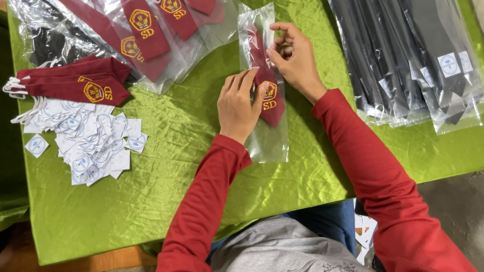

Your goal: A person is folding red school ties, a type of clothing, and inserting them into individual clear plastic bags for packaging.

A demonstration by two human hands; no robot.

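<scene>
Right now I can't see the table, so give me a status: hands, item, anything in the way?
Left hand and right hand both on the bagged maroon tie. It lies flat on the green cloth. Nothing blocking.

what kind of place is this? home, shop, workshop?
Probably a small packing workshop for school ties. Both hands, left hand and right hand, work a maroon tie in a clear sleeve; bagged maroon ties, bagged dark ties and a pile of paper labels lie on the green tablecloth.
</scene>
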